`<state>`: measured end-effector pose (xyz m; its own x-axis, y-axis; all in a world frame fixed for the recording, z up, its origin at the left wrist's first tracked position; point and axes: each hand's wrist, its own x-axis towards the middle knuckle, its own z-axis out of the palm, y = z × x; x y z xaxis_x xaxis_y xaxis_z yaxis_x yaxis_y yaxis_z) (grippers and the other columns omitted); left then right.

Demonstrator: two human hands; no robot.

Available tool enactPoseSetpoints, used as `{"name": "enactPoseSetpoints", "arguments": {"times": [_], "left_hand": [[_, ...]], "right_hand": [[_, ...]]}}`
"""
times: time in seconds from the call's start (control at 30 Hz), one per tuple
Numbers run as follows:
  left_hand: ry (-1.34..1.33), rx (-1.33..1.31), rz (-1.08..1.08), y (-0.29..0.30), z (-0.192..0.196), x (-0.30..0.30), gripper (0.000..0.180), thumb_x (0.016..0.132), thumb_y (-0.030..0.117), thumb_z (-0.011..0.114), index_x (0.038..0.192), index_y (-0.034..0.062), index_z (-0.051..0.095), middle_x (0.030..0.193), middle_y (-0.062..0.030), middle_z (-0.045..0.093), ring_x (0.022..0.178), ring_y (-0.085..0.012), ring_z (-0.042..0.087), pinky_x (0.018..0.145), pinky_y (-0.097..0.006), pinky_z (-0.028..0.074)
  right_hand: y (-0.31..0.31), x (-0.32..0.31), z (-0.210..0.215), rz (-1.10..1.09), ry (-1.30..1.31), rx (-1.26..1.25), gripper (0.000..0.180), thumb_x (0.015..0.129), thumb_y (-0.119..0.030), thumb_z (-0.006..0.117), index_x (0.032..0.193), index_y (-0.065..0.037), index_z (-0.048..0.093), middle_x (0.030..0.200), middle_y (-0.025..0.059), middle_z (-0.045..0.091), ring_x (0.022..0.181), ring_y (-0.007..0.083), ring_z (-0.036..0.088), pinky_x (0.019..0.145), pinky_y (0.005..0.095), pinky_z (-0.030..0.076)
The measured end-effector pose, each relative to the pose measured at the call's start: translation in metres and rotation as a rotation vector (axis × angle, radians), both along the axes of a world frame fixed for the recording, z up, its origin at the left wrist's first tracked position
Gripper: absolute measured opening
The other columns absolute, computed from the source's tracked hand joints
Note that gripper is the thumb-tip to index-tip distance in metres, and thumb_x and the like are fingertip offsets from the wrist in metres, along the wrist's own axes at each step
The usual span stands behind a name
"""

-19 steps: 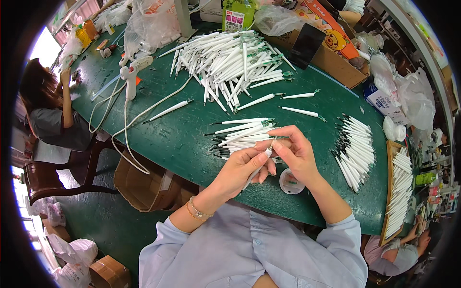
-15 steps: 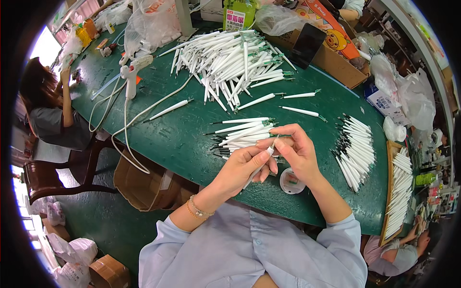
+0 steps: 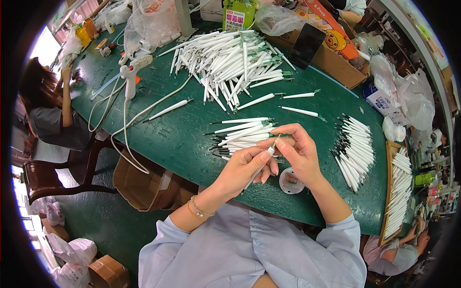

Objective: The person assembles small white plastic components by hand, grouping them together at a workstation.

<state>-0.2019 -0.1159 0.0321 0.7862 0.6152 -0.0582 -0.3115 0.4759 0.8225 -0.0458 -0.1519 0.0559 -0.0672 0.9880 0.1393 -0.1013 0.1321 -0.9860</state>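
The place looked like a workshop for handwork in quantity: a long green worktable point(image 3: 182, 153) bore a large heap of white tapered sticks point(image 3: 225, 62) and a corded glue gun point(image 3: 132, 72), with a full wooden tray point(image 3: 388, 187) at its right end. Cardboard boxes point(image 3: 139, 185) and plastic bags point(image 3: 151, 24) crowded round, and co-workers point(image 3: 60, 122) were busy on either side.

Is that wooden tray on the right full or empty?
Pretty full: white sticks lie along nearly the whole length of the wooden tray. I can't tell whether more would fit.
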Motion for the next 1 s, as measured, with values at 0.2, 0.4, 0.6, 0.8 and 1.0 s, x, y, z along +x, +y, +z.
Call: {"name": "enactPoseSetpoints", "arguments": {"times": [0.2,0.4,0.6,0.8,1.0], "left_hand": [[-0.016,0.009,0.025,-0.001,-0.004,0.002,0.038,0.090,0.029,0.042,0.108,-0.0031,0.048,0.075,-0.0079,0.056,0.053,-0.0076,0.047,0.043,-0.017,0.031],[0.002,0.016,0.044,-0.002,-0.001,0.003,0.032,0.090,0.030,0.042,0.090,-0.0005,0.054,0.075,-0.0085,0.057,0.053,-0.0076,0.047,0.043,-0.017,0.031],[-0.023,0.019,0.055,0.001,-0.005,0.004,0.029,0.090,0.026,0.042,0.092,-0.0007,0.054,0.074,-0.0078,0.056,0.051,-0.0059,0.043,0.044,-0.017,0.030],[-0.032,-0.043,0.067,-0.002,-0.006,0.005,0.028,0.090,0.025,0.042,0.094,-0.0002,0.054,0.073,-0.0062,0.054,0.051,-0.0045,0.039,0.047,-0.017,0.030],[-0.039,-0.082,0.029,0.003,-0.004,0.006,0.030,0.090,0.026,0.042,0.100,-0.0008,0.052,0.071,-0.0038,0.053,0.050,-0.0044,0.036,0.046,-0.016,0.028]], "right_hand": [[0.000,-0.001,0.001,-0.010,0.026,0.012,0.021,0.088,-0.010,0.043,0.106,0.000,0.041,0.095,0.0139,0.060,0.083,0.0145,0.058,0.072,0.0263,0.046],[0.000,-0.001,0.002,-0.019,0.005,-0.009,0.021,0.088,-0.011,0.043,0.106,-0.001,0.042,0.095,0.0147,0.060,0.083,0.0140,0.058,0.072,0.0260,0.046],[0.000,-0.007,-0.007,-0.036,0.006,0.094,0.021,0.088,-0.010,0.043,0.106,0.000,0.044,0.096,0.0157,0.060,0.083,0.0148,0.059,0.070,0.0257,0.047],[-0.002,-0.005,-0.021,-0.128,-0.263,0.204,0.022,0.088,-0.011,0.044,0.107,-0.001,0.047,0.098,0.0138,0.060,0.082,0.0150,0.059,0.069,0.0261,0.047],[-0.001,0.005,-0.016,-0.066,-0.293,0.234,0.032,0.090,-0.020,0.041,0.117,-0.003,0.044,0.104,0.0140,0.057,0.089,0.0180,0.057,0.076,0.0285,0.045]]}}
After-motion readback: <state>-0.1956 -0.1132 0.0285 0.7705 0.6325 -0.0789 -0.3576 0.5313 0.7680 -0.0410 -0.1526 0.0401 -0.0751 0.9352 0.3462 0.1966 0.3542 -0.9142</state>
